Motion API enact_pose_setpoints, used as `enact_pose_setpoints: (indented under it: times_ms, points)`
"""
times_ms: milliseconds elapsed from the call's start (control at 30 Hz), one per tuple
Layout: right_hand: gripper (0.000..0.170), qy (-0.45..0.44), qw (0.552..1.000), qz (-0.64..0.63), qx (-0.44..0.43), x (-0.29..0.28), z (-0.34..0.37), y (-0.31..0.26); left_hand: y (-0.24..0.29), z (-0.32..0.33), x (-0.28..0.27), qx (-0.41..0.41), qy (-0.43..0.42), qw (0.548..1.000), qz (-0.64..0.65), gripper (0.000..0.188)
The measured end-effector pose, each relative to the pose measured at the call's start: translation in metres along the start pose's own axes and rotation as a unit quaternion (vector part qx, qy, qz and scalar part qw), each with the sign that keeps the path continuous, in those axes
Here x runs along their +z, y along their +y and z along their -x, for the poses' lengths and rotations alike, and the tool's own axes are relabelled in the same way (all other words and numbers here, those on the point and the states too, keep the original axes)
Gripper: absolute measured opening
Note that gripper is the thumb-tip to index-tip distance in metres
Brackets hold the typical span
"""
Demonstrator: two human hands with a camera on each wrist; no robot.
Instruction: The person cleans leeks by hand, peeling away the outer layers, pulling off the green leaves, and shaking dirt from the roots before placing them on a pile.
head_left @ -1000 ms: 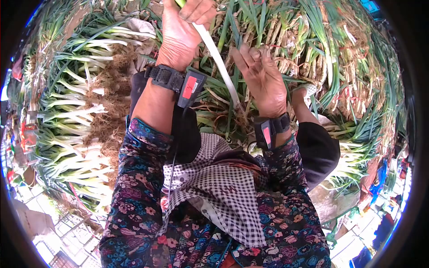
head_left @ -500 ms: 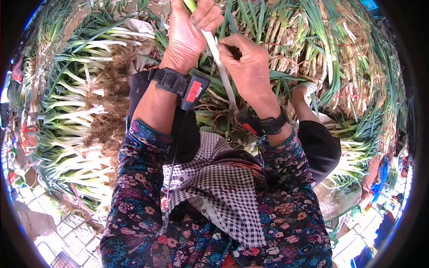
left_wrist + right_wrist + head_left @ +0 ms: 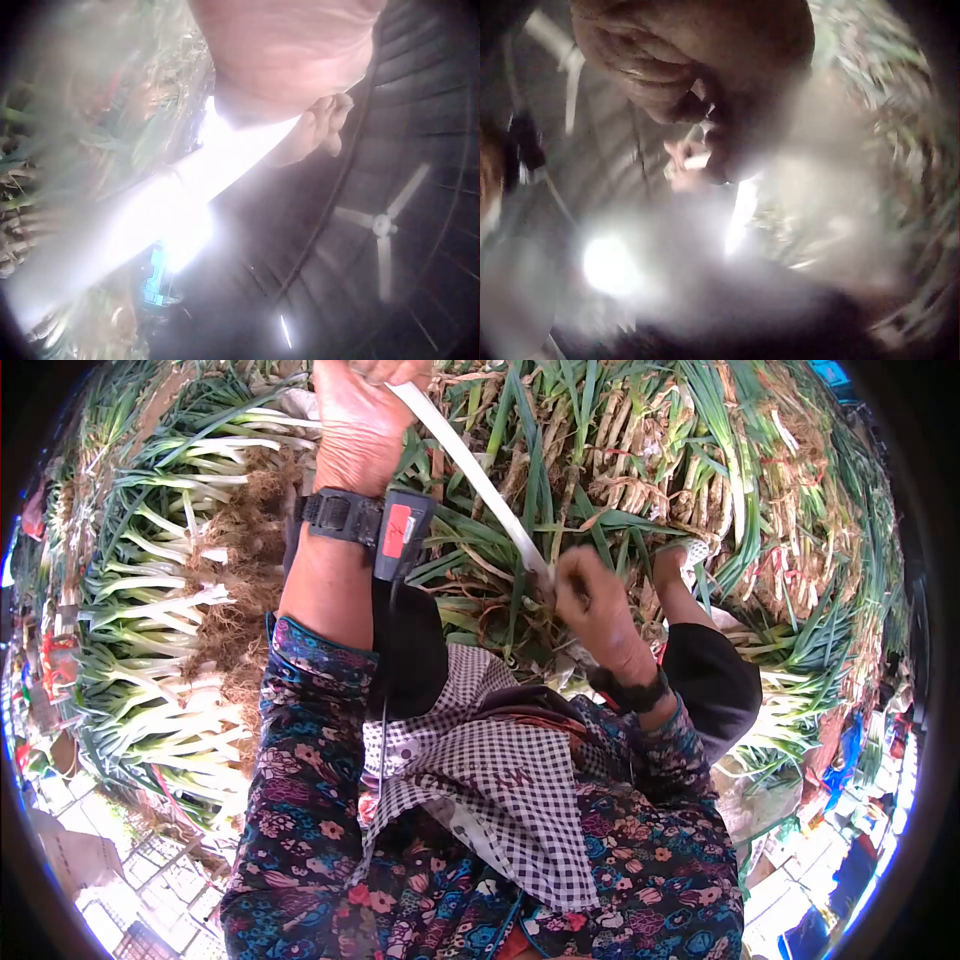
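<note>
In the head view my left hand point(image 3: 365, 415) grips a leek point(image 3: 470, 470) by its upper part, at the top edge. The white stalk slants down to the right, its brownish root end lowest; the left wrist view shows the stalk point(image 3: 142, 214) close up, glaring with light. Right beside the root end is my right hand point(image 3: 598, 605), fingers curled and thumb drawn in, slightly blurred, pinching at the outer skin there. From the right wrist, the curled right hand point(image 3: 697, 67) fills the top; a small pale bit shows at its fingertips, and the left hand point(image 3: 686, 165) appears beyond.
Trimmed-looking leeks point(image 3: 150, 620) with hairy roots lie in a long row at left. Bundles of unpeeled leeks point(image 3: 640, 450) cover the ground ahead and to the right. Loose leaves point(image 3: 500, 560) litter the ground below the hands. A bent knee point(image 3: 715, 680) is at right.
My right hand went from open beside the stalk to pinching at its middle, then down to the root end. My left hand, still holding the leek, has moved up and left.
</note>
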State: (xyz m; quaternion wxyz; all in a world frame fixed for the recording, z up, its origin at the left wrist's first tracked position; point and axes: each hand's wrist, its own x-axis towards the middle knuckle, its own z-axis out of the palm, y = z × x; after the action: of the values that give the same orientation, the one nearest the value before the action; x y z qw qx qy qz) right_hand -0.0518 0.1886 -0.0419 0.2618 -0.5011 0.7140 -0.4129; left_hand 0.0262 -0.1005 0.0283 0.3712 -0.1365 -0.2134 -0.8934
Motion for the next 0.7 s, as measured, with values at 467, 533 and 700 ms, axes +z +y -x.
enact_pose_setpoints:
  times_ms: [467, 533, 700]
  points:
    - [0.018, 0.025, 0.994, 0.094, -0.045, 0.011, -0.015, 0.016, -0.01, -0.004, -0.009, 0.018, 0.103, 0.992, -0.07, 0.052]
    - [0.02, -0.023, 0.998, 0.054, 0.007, 0.023, -0.015, 0.024, -0.018, -0.006, 0.001, 0.049, 0.207, 0.965, -0.152, 0.05]
    - [0.02, -0.072, 0.992, -0.085, -0.061, 0.013, -0.01, -0.002, -0.013, -0.013, -0.021, -0.034, 0.087, 0.996, -0.008, 0.031]
